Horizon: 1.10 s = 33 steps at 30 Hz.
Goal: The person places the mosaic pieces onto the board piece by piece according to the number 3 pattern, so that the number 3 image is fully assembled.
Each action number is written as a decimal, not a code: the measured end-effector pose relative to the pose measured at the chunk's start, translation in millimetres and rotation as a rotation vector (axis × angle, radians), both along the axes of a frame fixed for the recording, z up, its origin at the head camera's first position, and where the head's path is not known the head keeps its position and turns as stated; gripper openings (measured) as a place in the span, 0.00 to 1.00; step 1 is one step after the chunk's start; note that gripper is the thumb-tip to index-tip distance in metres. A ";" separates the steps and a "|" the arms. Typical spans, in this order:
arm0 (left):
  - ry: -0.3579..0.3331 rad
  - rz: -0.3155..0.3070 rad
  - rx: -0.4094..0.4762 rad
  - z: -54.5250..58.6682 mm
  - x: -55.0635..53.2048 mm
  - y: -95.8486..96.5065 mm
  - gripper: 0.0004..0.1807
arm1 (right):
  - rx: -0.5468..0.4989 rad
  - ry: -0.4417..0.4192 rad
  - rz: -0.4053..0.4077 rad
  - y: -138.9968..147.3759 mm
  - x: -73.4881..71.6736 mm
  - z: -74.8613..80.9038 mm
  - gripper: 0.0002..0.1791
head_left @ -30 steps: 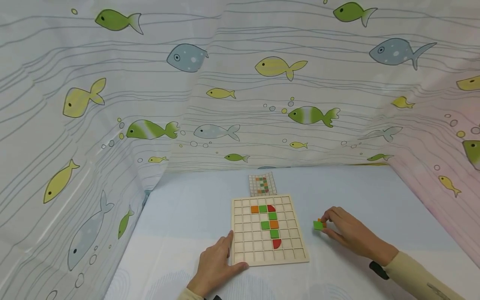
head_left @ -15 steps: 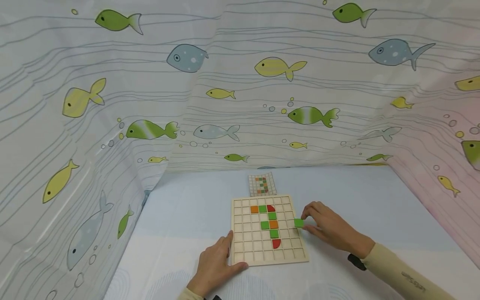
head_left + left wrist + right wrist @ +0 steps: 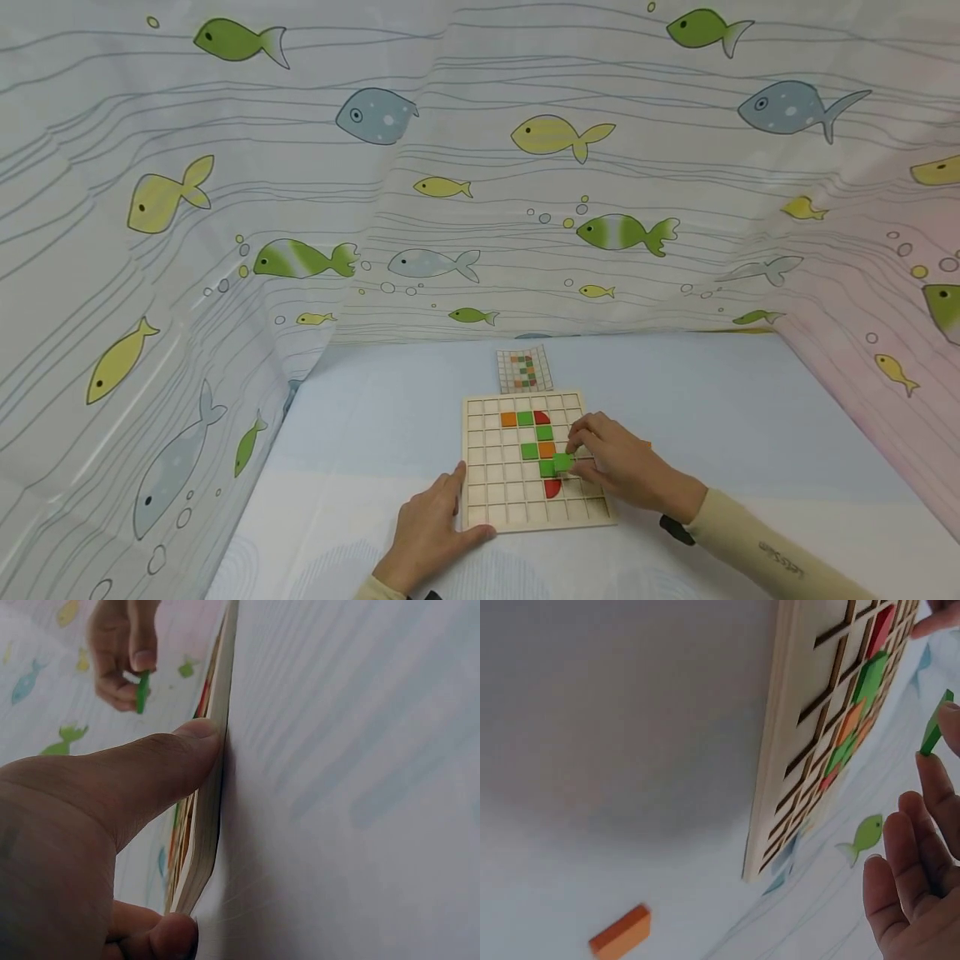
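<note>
In the head view, my right hand (image 3: 626, 462) pinches a green square tile (image 3: 562, 462) between thumb and fingertips, over the right half of a wooden grid board (image 3: 495, 492). The right wrist view shows that green tile (image 3: 934, 727) tilted and raised above the board, the other fingers loosely bent. My left hand (image 3: 427, 525) holds the board's near left corner, its thumb (image 3: 172, 761) on the front edge and its fingers along the left side. Set in the grid are orange (image 3: 508, 419), green (image 3: 544, 433) and red quarter-round (image 3: 552, 489) tiles.
A small pattern card (image 3: 525, 370) with a printed grid lies just behind the board. One loose orange tile (image 3: 621, 932) lies on the table right of the board, mostly hidden by my right hand in the head view. Fish-printed cloth (image 3: 480, 167) walls the table's back and sides.
My right hand has carried the green tile leftward from beside the loose orange tile to over the board. The left hand has stayed at the board's corner.
</note>
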<state>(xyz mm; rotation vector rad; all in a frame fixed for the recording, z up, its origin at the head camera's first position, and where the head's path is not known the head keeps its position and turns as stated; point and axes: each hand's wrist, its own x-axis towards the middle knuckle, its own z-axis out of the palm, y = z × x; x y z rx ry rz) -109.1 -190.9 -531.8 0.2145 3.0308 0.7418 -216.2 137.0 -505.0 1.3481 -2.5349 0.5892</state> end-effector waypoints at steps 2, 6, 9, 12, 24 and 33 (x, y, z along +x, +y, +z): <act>0.002 -0.001 -0.002 -0.4 0.3 -0.2 0.60 | -0.010 0.001 0.027 -6.4 2.0 -2.6 0.15; 0.013 -0.009 -0.003 -0.9 0.7 -0.3 0.60 | -0.026 0.007 0.077 -17.9 5.8 -8.0 0.16; 0.012 -0.013 -0.002 -0.7 0.7 0.0 0.60 | -0.038 -0.001 0.101 -24.7 8.2 -11.9 0.16; 0.006 -0.011 -0.003 -0.4 0.9 0.1 0.60 | -0.042 0.000 0.102 -29.9 10.0 -15.0 0.16; 0.018 -0.018 -0.010 0.0 2.4 -0.1 0.60 | -0.007 -0.038 0.066 -39.8 14.6 -21.4 0.15; 0.025 -0.014 -0.022 -2.4 -0.7 -1.4 0.60 | 0.043 -0.109 0.022 -41.2 13.4 -22.4 0.14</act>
